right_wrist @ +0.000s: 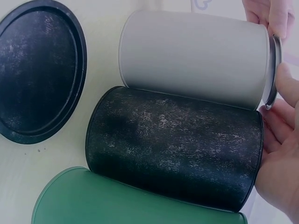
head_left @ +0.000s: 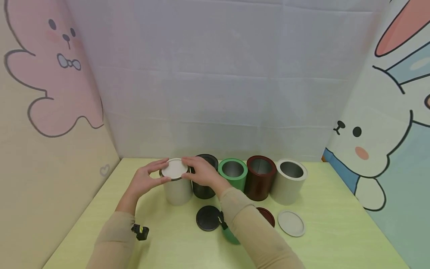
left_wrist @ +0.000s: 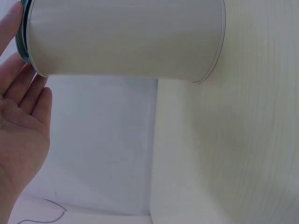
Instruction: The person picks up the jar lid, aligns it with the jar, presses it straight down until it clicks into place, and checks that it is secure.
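Both hands hold a white round lid [head_left: 174, 169] by its edge at the mouth of the leftmost white canister [head_left: 178, 193]. My left hand [head_left: 147, 181] has fingers and thumb along the lid's left side, while my right hand [head_left: 204, 172] grips the opposite side. In the right wrist view the lid [right_wrist: 272, 72] sits slightly tilted at the canister's top, with a narrow gap along its edge. The canister [left_wrist: 121, 37] stands upright on the table. Right beside it is a black canister [right_wrist: 173, 144], partly behind my right hand in the head view.
Open green [head_left: 236, 181], dark red [head_left: 260, 186] and white [head_left: 289, 190] canisters continue the row rightward. In front lie a black lid [head_left: 208, 218], a green lid [head_left: 231, 236] and a dark red lid [head_left: 267, 216], the latter two partly hidden by my right forearm, plus another white lid [head_left: 291, 223].
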Tool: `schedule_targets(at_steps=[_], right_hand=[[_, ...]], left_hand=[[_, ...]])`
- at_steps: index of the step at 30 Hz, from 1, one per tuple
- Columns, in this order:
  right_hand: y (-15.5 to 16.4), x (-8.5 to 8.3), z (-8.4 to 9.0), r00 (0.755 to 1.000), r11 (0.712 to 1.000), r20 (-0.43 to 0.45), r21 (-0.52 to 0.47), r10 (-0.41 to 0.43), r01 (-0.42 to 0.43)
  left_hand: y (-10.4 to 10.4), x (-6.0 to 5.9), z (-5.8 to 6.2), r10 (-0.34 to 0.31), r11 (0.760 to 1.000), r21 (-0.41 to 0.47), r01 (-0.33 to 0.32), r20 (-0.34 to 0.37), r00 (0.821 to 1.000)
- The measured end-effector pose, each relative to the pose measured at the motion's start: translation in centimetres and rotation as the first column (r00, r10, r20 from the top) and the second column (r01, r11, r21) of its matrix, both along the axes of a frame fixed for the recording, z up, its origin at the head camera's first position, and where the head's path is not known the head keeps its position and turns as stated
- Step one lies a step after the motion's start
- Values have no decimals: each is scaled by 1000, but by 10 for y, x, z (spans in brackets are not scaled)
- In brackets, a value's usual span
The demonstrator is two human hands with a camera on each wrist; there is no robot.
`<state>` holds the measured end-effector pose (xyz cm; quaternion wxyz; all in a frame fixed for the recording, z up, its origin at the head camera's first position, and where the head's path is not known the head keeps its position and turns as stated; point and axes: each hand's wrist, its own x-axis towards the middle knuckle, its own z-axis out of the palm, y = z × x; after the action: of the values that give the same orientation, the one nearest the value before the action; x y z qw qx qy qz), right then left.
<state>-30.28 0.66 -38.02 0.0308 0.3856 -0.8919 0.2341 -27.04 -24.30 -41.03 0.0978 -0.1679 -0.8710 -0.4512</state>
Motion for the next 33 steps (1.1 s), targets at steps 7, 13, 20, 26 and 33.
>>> schedule_targets(at_steps=[7,13,20,26,33], right_hand=[[-5,-3,0,999,998,-22,53,-31,32],[-8,-2,2,998,995,-22,89,-50,52],[-10,-3,3,998,993,-23,104,-61,63],[-10,-4,3,998,993,-21,97,-62,63],[-9,-3,2,998,991,-18,124,-53,55]], left_hand=[[-3,-4,-2,-5,1000,1,5,40,999],[-5,-5,-2,-31,999,24,29,86,996],[-4,-8,-5,-59,996,72,51,110,992],[-4,-9,-6,-62,996,68,55,106,992],[-5,-8,-6,-61,996,75,54,92,994]])
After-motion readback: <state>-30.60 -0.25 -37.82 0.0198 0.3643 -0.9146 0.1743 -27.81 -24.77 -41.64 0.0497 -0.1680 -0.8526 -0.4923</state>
